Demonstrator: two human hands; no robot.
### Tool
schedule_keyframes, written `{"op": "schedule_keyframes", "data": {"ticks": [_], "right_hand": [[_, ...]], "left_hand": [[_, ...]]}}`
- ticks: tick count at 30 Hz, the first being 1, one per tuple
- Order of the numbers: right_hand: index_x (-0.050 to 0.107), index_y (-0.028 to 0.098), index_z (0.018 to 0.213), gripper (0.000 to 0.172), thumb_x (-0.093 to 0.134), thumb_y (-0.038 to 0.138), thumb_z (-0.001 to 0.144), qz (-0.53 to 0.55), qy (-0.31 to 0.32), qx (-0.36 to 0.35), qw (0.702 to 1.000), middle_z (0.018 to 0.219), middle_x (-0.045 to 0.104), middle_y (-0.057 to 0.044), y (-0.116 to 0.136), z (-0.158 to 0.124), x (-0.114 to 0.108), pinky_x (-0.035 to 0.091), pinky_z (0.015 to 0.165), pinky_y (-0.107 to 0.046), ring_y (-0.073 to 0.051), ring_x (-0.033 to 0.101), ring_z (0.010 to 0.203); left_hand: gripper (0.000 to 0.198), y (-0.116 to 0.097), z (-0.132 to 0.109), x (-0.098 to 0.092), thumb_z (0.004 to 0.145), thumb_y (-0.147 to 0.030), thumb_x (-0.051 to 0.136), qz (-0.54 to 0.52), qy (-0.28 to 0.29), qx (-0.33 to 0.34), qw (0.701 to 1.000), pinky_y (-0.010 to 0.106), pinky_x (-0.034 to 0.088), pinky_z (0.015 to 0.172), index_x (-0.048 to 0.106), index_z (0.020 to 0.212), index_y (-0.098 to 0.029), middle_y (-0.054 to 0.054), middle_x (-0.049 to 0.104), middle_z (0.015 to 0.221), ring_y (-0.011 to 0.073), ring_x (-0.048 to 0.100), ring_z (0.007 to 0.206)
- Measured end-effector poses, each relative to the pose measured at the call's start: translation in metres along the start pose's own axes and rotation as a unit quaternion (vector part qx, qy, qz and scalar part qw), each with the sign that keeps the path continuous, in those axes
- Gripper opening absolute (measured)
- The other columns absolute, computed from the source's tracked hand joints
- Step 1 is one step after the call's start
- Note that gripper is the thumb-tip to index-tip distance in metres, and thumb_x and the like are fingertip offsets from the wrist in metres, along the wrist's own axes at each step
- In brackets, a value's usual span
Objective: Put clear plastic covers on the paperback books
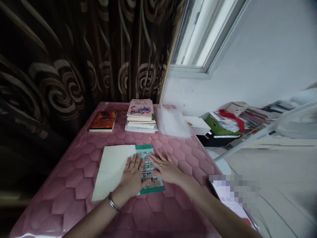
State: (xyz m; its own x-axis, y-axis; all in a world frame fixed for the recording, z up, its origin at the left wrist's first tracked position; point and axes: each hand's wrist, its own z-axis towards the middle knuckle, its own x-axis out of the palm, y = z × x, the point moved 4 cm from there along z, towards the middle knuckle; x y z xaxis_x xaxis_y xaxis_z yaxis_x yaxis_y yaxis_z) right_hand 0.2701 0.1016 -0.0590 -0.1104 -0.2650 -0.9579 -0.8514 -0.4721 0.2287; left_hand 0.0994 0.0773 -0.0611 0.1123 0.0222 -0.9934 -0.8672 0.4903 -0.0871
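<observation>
On the pink padded surface (104, 172) lies a booklet (114, 165), spread flat, with a blank cream sheet on the left and a green-bordered page of small pictures on the right. My left hand (133, 173) rests across the middle of it, fingers stretched and palm down, a silver bangle on the wrist. At the right edge of the green page my right hand (166, 167) lies with its fingers spread over the paper. Neither hand grips anything. The hands cover part of the picture page.
A stack of books (141, 115) stands at the back, with an orange-covered book (102, 121) left of it and clear plastic sleeves (173, 122) on its right. A phone-like screen (231, 201) sits at the right edge. A dark patterned curtain (111, 49) hangs behind.
</observation>
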Motion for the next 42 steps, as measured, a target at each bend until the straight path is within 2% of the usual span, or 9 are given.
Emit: {"op": "schedule_keyframes", "data": {"ticks": [6,10,15,19,22,30,35,38,42], "right_hand": [[0.014,0.034,0.149,0.057,0.026,0.052,0.096,-0.040,-0.013,0.027,0.999,0.157,0.016,0.002,-0.030,0.056,-0.011,0.005,0.111,-0.063,-0.029,0.001,0.145],[0.024,0.033,0.148,0.052,0.028,0.046,0.098,-0.052,-0.033,0.078,0.995,0.158,0.008,0.000,-0.030,0.071,-0.028,0.006,0.109,-0.065,-0.031,-0.001,0.144],[0.022,0.013,0.149,0.056,0.022,0.039,0.099,0.022,-0.115,0.089,0.989,0.154,0.024,-0.012,0.019,0.077,-0.031,0.010,0.114,-0.053,-0.026,0.013,0.144],[0.017,0.005,0.149,0.066,0.021,0.047,0.098,0.074,-0.100,0.018,0.992,0.152,0.025,-0.017,0.068,0.085,-0.015,0.007,0.116,-0.052,-0.025,0.013,0.144],[0.017,0.001,0.148,0.073,0.020,0.052,0.097,0.081,-0.077,0.025,0.993,0.153,0.020,-0.019,0.079,0.085,-0.009,0.006,0.115,-0.055,-0.028,0.012,0.144],[0.019,0.000,0.147,0.073,0.019,0.053,0.097,0.020,-0.092,0.077,0.993,0.152,0.022,-0.022,0.042,0.065,-0.011,0.006,0.115,-0.052,-0.028,0.018,0.143],[0.021,0.000,0.147,0.069,0.021,0.047,0.098,-0.009,-0.095,0.088,0.992,0.150,0.027,-0.023,0.019,0.058,-0.010,0.012,0.115,-0.047,-0.026,0.024,0.141],[0.019,0.002,0.148,0.066,0.023,0.045,0.098,-0.019,-0.087,0.068,0.994,0.152,0.024,-0.020,0.015,0.053,-0.010,0.012,0.115,-0.049,-0.025,0.021,0.142],[0.016,0.011,0.150,0.063,0.026,0.043,0.097,-0.048,-0.097,0.093,0.990,0.155,0.015,-0.013,0.015,0.032,-0.005,0.002,0.113,-0.060,-0.026,0.009,0.145]], "left_hand": [[0.082,0.001,-0.001,0.004,0.082,-0.066,0.043,-0.006,-0.012,-0.001,1.000,0.052,0.012,0.115,0.033,0.146,-0.015,0.016,0.022,0.155,0.0330,0.015,0.143],[0.083,0.000,-0.001,0.001,0.082,-0.068,0.041,-0.015,0.002,-0.004,1.000,0.052,0.012,0.115,0.033,0.146,-0.015,0.016,0.020,0.155,0.0334,0.015,0.143],[0.084,-0.001,0.000,-0.003,0.081,-0.066,0.045,-0.023,0.013,-0.005,1.000,0.052,0.012,0.115,0.035,0.144,-0.011,0.020,0.022,0.154,0.0348,0.016,0.143],[0.079,-0.001,-0.001,-0.002,0.081,-0.061,0.050,-0.036,0.022,-0.004,0.999,0.055,0.015,0.114,0.041,0.141,-0.012,0.021,0.035,0.148,0.0377,0.023,0.140],[0.077,0.000,-0.002,0.000,0.080,-0.059,0.053,-0.045,0.019,-0.007,0.999,0.055,0.016,0.113,0.040,0.142,-0.015,0.019,0.037,0.147,0.0375,0.027,0.139],[0.084,-0.002,0.000,0.000,0.081,-0.064,0.048,-0.028,0.024,-0.009,0.999,0.051,0.009,0.116,0.038,0.143,-0.009,0.022,0.030,0.150,0.0339,0.019,0.142],[0.085,-0.002,0.001,-0.002,0.082,-0.063,0.046,-0.034,0.033,-0.014,0.999,0.051,0.005,0.117,0.030,0.146,-0.009,0.020,0.017,0.154,0.0321,0.008,0.144],[0.081,0.000,0.004,-0.008,0.085,-0.060,0.042,-0.049,0.075,-0.020,0.996,0.050,0.005,0.117,0.028,0.147,-0.009,0.019,0.012,0.155,0.0313,0.006,0.144],[0.080,0.004,0.007,-0.022,0.085,-0.053,0.046,-0.075,0.174,-0.009,0.982,0.046,0.009,0.117,0.022,0.148,-0.010,0.017,0.003,0.156,0.0304,0.002,0.144]]}}
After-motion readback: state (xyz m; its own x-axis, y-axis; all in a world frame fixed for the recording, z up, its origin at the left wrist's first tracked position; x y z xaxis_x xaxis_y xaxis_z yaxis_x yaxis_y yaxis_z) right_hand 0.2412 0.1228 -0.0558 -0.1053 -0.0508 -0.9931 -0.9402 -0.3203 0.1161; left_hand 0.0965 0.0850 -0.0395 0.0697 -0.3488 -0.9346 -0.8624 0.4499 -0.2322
